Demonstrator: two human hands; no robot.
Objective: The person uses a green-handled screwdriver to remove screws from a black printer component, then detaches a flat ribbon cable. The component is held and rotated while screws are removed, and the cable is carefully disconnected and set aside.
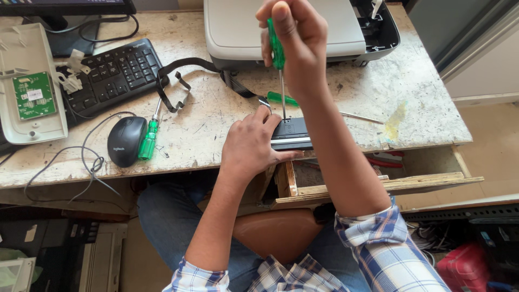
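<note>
Right hand [294,40] grips green screwdriver [278,65] upright, tip on black part [291,133]; left hand [250,145] clamps that part at counter [216,124] edge. Risk: tip slipping toward the left hand's fingers [270,121].

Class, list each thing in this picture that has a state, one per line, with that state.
right hand: gripping green screwdriver, upright, tip on black part
left hand: pressing black part at desk edge
drawer: pulled open
second screwdriver: lying flat beside mouse
</note>
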